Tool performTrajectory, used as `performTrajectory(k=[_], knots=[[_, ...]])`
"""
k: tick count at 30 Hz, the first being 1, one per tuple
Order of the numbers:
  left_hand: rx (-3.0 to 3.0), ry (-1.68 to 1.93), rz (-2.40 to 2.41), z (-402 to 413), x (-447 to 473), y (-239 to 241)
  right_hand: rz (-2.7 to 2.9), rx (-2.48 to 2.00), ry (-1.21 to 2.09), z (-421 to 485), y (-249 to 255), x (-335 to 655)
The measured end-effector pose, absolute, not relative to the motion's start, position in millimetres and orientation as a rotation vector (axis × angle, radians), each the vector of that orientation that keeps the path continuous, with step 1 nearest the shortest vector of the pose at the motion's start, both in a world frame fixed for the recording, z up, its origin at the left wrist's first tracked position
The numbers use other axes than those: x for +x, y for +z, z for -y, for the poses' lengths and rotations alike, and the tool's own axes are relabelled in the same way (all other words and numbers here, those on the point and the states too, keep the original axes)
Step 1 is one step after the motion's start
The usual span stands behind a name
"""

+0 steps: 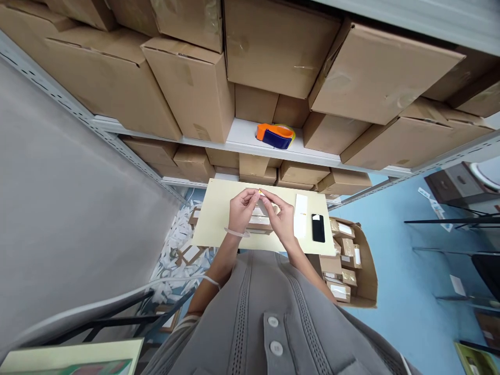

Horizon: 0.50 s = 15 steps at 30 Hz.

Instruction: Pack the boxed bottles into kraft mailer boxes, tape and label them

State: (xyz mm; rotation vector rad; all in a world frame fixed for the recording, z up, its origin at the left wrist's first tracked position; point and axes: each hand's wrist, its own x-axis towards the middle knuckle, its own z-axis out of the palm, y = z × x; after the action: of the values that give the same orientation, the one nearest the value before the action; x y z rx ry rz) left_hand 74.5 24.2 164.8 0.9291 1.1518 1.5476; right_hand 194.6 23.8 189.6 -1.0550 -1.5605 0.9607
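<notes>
My left hand (242, 208) and my right hand (280, 216) meet above a pale yellow work board (219, 219). Their fingertips pinch a tiny yellow-orange item (260, 192) between them, too small to identify. Just below my hands lies a flat stack of paper-wrapped packets (261, 220), partly hidden by my wrists. To the right of my right hand are a white strip of card or paper (300, 216) and a black smartphone (318, 228), both lying on the board. A translucent band (236, 233) hangs around my left wrist.
An open cardboard box of small parcels (347, 265) sits at the board's front right corner. Metal shelves of cardboard cartons (195, 88) rise behind, holding an orange-and-blue tape dispenser (274, 136). White paper scraps (172, 250) lie on the left.
</notes>
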Motion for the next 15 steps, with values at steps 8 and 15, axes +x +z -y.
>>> performTrajectory(k=[8,15], knots=[[0.917,1.567,-1.194,-20.5,67.4,163.4,1.59,-1.064,0.968,-22.6,187.7,188.4],[1.032,1.574,-1.24,-18.0,61.0,165.1,1.701,-1.076,0.87,-27.2,185.3,187.6]])
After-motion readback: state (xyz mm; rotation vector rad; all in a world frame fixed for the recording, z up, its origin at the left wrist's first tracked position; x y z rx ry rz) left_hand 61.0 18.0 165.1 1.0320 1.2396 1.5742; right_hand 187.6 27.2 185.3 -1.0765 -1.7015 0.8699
